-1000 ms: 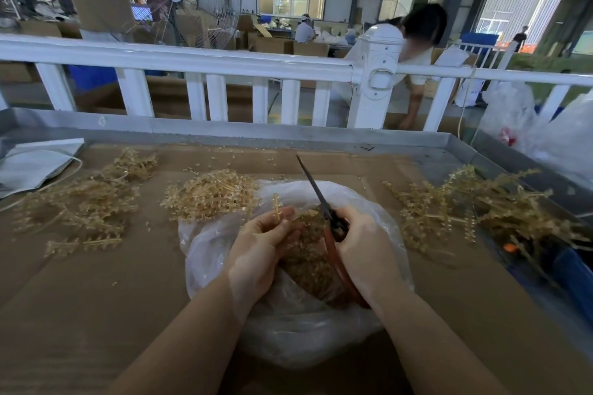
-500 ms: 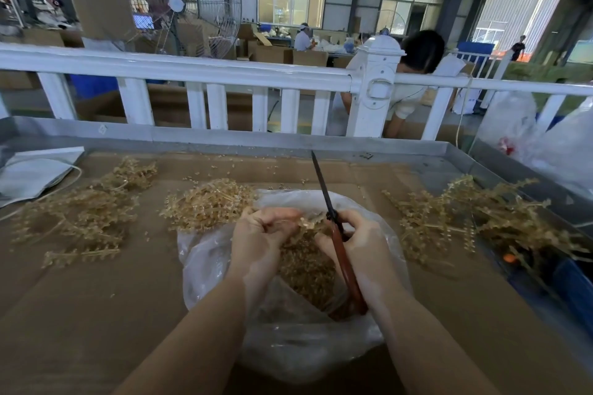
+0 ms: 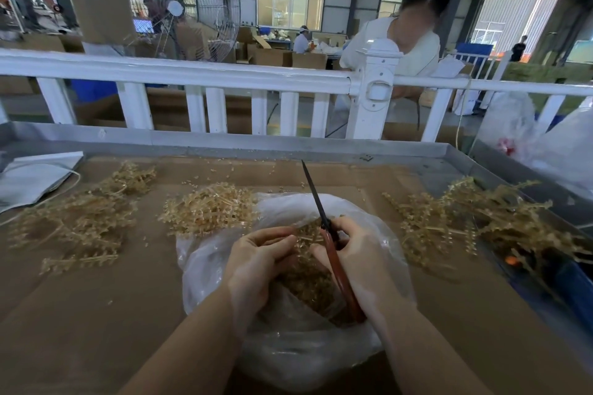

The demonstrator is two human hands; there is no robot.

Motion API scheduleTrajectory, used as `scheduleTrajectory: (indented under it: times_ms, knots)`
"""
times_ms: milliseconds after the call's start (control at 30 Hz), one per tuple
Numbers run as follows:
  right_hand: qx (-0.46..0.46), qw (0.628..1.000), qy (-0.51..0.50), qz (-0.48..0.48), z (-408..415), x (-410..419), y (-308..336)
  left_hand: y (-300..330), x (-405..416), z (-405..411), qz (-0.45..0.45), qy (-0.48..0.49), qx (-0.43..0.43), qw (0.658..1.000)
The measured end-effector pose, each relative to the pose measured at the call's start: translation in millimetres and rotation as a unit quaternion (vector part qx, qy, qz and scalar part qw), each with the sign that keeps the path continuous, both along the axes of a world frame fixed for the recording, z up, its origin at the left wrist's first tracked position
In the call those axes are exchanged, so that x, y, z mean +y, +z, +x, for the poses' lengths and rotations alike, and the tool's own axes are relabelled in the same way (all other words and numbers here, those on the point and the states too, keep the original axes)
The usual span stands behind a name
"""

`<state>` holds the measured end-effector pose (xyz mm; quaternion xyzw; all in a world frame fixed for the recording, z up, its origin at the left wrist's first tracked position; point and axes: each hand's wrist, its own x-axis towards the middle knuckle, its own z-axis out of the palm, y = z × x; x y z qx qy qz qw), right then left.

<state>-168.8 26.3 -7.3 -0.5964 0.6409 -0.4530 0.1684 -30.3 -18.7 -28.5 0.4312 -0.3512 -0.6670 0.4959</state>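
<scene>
Though obscured, scissors (image 3: 334, 261) in right hand (image 3: 361, 261)

Both forearms angle in from below. My left hand (image 3: 256, 261) curls its fingers inward, my right hand (image 3: 356, 258) is clenched tight, and the two nearly touch.

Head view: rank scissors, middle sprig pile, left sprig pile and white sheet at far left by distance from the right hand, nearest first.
1. scissors: gripped in the right hand, over the clear bag.
2. middle sprig pile: just left of the bag's far edge.
3. left sprig pile: farther left.
4. white sheet: far left corner.
</scene>
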Motion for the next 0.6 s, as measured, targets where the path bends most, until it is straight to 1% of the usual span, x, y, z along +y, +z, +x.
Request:
scheduleTrajectory:
  times_ms: [167,333,400,500,600]
  knots:
    - [0.000,1.000,0.020,0.005,0.3,-0.4,-1.1,2.3,-0.6,-2.1,0.023,0.005,0.039,0.999]
    - [0.021,0.999,0.044,-0.012,1.0,4.0,0.0,3.2,-0.8,-0.7,0.035,-0.010,0.036,0.999]
    - [0.028,0.999,0.046,-0.005,0.4,5.2,-0.1,5.5,1.1,-0.5,0.020,-0.016,0.032,0.999]
    - [0.035,0.998,0.050,0.006,-0.9,7.8,-1.6,10.7,0.0,0.6,-0.016,0.021,0.010,1.000]
    - [0.027,0.998,0.055,0.015,-0.5,12.0,-1.6,19.2,-4.1,4.1,-0.047,0.051,0.036,0.997]
